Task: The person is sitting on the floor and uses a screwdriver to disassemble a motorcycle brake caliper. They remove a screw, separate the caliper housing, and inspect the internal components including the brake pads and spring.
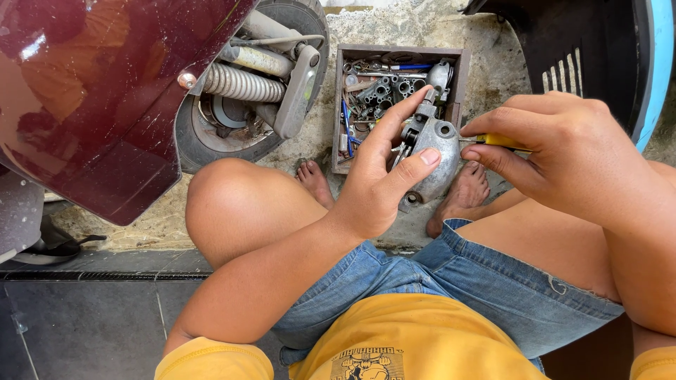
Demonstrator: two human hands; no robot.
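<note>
I squat on a concrete floor. My left hand [384,169] grips a grey cast-metal part [435,158] with round bolt holes, thumb across its face and forefinger along its top. My right hand [563,151] pinches a yellow-handled tool [501,141], probably a screwdriver, whose thin shaft points left into the side of the part. Both hands hover above my bare feet [458,193], between my knees.
A wooden box [461,77] of several sockets, wrenches and bits stands on the floor just past my feet. A maroon scooter body [91,98] with its wheel [296,21] and spring shock [239,83] is at left. A black-and-blue scooter panel [598,42] sits at upper right.
</note>
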